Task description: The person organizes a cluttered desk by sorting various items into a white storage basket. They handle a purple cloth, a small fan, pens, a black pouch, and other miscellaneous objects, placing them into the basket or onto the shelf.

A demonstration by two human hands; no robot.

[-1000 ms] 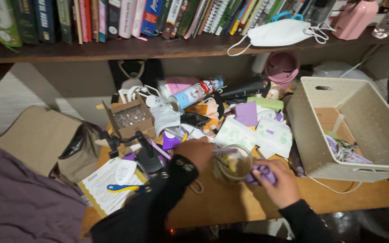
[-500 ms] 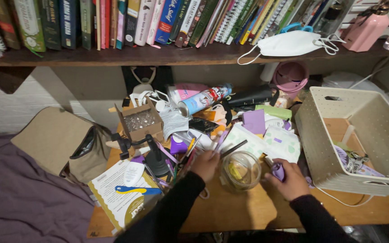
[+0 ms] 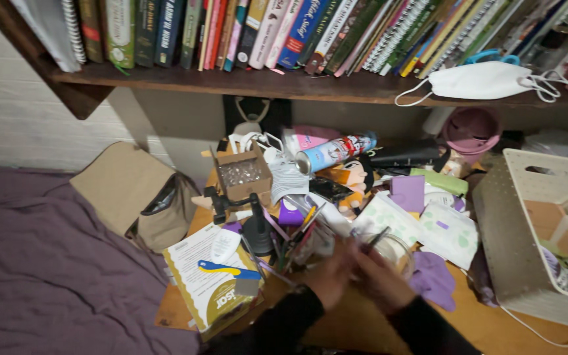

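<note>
Both hands meet at the clear round glass jar [image 3: 392, 253] on the cluttered wooden bench [image 3: 534, 332]: left hand [image 3: 333, 276] and right hand [image 3: 379, 279] blurred, grip unclear; clutter remains unsorted.

Home bedroom desk: book-packed shelf [image 3: 284, 82], purple bedding [image 3: 41, 263], cluttered wooden desk [image 3: 534, 335].

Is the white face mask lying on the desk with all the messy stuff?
No, the white face mask lies up on the wooden bookshelf in front of the books.
</note>
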